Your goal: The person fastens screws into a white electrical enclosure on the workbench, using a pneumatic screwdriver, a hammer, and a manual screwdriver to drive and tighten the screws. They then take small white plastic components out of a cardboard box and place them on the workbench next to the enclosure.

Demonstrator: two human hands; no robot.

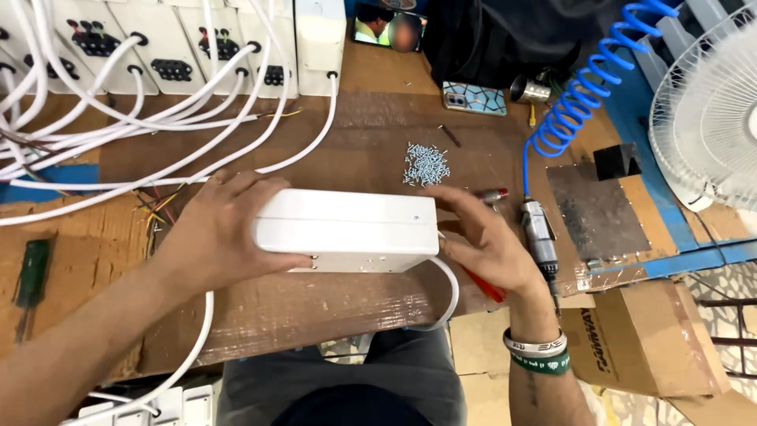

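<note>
A white rectangular plastic box (pixel 347 229) is held between both my hands above a brown cardboard-covered bench (pixel 315 308). My left hand (pixel 217 233) grips its left end, thumb under the front edge. My right hand (pixel 481 241) presses against its right end with fingers spread. A white cable (pixel 451 296) loops out from the box's lower right side. A red-handled tool (pixel 482 285) lies under my right hand.
A pile of small silver screws (pixel 426 164) lies beyond the box. A pneumatic screwdriver (pixel 539 237) on a blue coiled hose (pixel 576 95) rests right. White switch boxes (pixel 165 47) with cables fill the back left. A fan (pixel 710 102), a phone (pixel 473 99), a green screwdriver (pixel 33 272).
</note>
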